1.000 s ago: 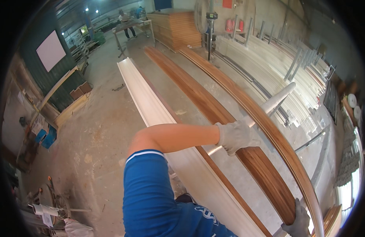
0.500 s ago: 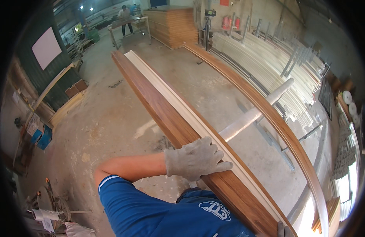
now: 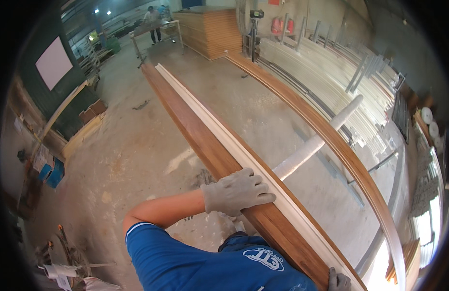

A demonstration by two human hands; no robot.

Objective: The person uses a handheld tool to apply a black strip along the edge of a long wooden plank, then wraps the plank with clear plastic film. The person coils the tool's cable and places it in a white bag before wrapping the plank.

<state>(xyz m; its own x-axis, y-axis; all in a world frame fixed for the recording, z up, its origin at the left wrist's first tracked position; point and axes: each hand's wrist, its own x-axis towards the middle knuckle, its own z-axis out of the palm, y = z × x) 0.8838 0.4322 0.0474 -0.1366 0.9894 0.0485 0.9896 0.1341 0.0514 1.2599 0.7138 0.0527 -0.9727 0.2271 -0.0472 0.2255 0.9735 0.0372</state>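
A long wood-grain door-frame profile with a pale strip along its length runs diagonally from the far left to the lower right. Grey-gloved, my left hand wraps over it near mid-length, fingers curled on top and thumb side hidden. Lower down, at the near part of the same profile, my right hand grips it, also in a grey glove; only its fingers show at the picture's lower edge. To the right, a second, similar brown profile lies across a wrapped support bar.
White profiles are stacked on a rack with metal posts at the right. A stack of brown panels stands at the back, near a person by a table. Blue box at left; red extinguishers along the wall.
The held profile has shifted slightly to the right at its far end. My left hand has moved a little left along it, and more of my right hand shows.
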